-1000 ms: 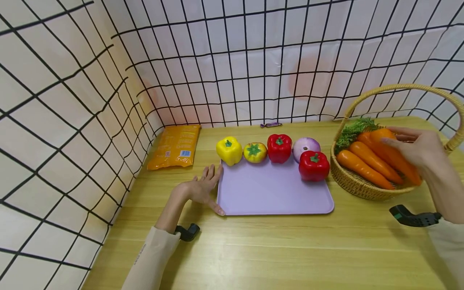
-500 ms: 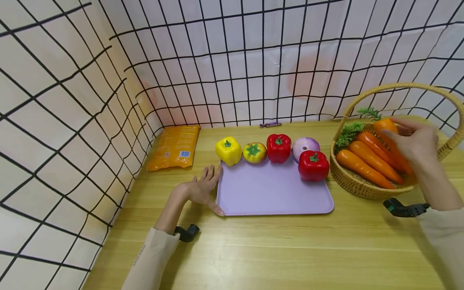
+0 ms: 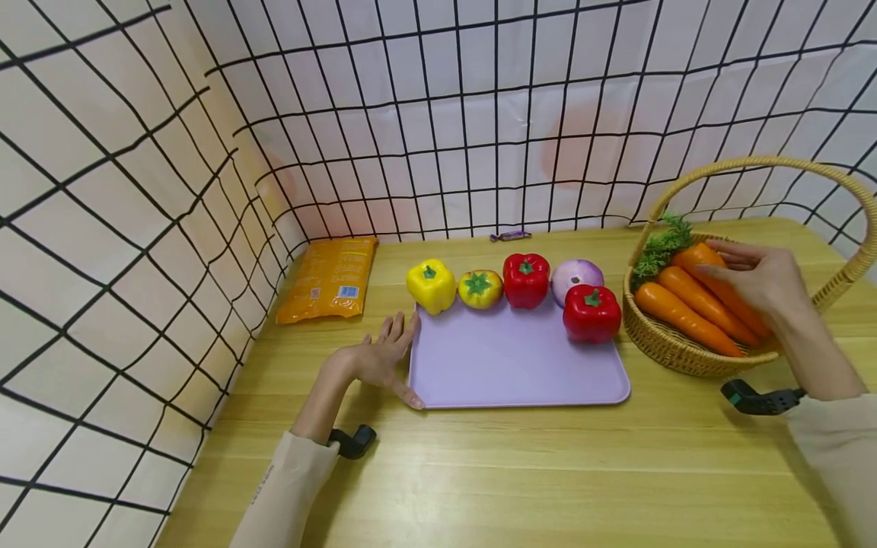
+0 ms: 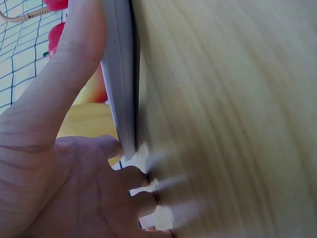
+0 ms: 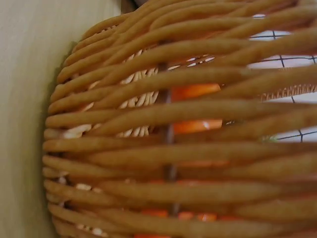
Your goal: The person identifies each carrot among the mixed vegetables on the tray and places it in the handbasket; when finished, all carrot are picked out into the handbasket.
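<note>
In the head view my left hand (image 3: 375, 359) rests with spread, straight fingers at the left edge of a lilac tray (image 3: 514, 369). The left wrist view has its thumb (image 4: 81, 49) along the tray's rim (image 4: 119, 74) and its fingertips on the wood. My right hand (image 3: 763, 281) reaches into a wicker basket (image 3: 658, 352), thumb and fingers around the thick upper end of an orange carrot (image 3: 729, 297). Several carrots lie side by side there, their green tops (image 3: 661, 247) to the back left. Basket weave (image 5: 148, 153) fills the right wrist view, which hides that hand.
Along the tray's back stand a yellow bell pepper (image 3: 431, 287), a yellow-red tomato-like fruit (image 3: 480, 289), a red pepper (image 3: 526, 280), a purple onion (image 3: 577, 280) and another red pepper (image 3: 592, 313). An orange packet (image 3: 330, 280) lies left; a purple-wrapped candy (image 3: 510, 236) lies behind.
My right hand first lifted the carrot and its green top came up; now both are lower and further left among the other carrots. The left hand stays at the tray.
</note>
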Motion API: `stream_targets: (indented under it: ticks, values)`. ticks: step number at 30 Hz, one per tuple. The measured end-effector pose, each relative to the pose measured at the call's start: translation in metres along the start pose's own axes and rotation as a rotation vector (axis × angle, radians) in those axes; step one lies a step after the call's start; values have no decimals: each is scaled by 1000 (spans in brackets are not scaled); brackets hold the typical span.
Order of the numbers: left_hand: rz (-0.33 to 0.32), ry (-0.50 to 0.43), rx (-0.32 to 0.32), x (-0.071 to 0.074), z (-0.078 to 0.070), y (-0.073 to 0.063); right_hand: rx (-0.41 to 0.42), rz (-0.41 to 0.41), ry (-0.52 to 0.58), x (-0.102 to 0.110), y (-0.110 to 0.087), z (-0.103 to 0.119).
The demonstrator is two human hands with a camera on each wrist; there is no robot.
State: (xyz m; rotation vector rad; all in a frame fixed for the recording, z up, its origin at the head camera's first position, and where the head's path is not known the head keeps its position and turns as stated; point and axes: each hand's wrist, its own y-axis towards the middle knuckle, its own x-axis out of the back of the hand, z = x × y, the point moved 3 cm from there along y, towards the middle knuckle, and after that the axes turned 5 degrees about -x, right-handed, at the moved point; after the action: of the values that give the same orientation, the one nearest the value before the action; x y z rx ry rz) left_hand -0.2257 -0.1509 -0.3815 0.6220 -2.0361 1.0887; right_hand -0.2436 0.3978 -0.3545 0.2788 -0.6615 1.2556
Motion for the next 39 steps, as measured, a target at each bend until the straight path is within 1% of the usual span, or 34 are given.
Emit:
stream_targets:
  ticks: [6,10,12,14,16,21,27,30,39]
  values:
    - [6,-1,6,1,1,1,1,40,-60,-3,2,-7]
    - [1,6,1,2,0,1,11,21,-13,-4,2,-12]
    - [2,5,-1,3,0,1,35,-10,11,-5,1,-13]
    - [3,2,0,3,0,1,54,-27,55,-7,-1,-13]
    - [4,-4,0,3,0,1,64,-46,74,-8,-2,-11]
    - [8,-14,2,4,0,0,54,-59,72,-10,-2,-7]
    - [6,-9,4,5,-1,-3,47,-47,81,-10,-1,-5]
    - [1,-12,-1,5,-1,-3,54,-49,67,-10,-1,-6]
    - [10,-12,-2,1,-2,-1,104,-90,-70,-10,-3,-10]
